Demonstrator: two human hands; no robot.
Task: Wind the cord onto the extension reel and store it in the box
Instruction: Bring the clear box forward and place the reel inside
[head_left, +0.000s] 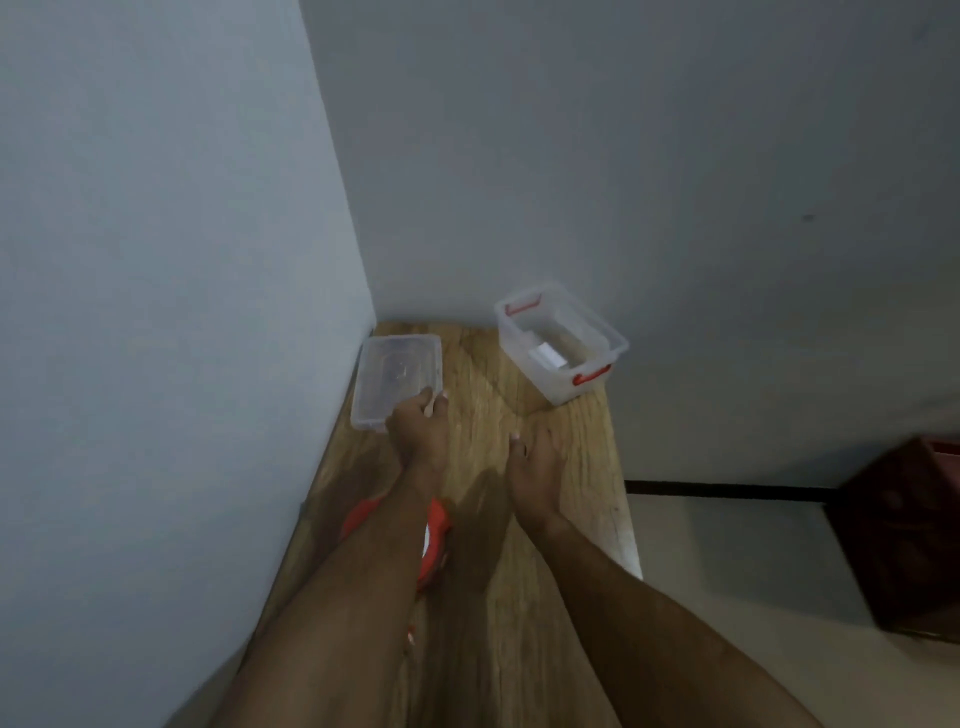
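A clear plastic box (592, 327) with red clip handles stands open at the table's far right, against the wall. Its clear lid (387, 371) lies flat at the far left. My left hand (421, 428) grips the lid's near right corner. My right hand (532, 467) hovers over the bare wood in the middle, fingers loosely curled, holding nothing. The orange and white extension reel (434, 540) lies on the table under my left forearm, mostly hidden. The cord itself is not clearly visible.
The narrow wooden table (571, 467) runs away from me into a corner between two grey walls. Its right edge drops to a pale floor. A dark red-brown crate (904, 535) stands on the floor at right.
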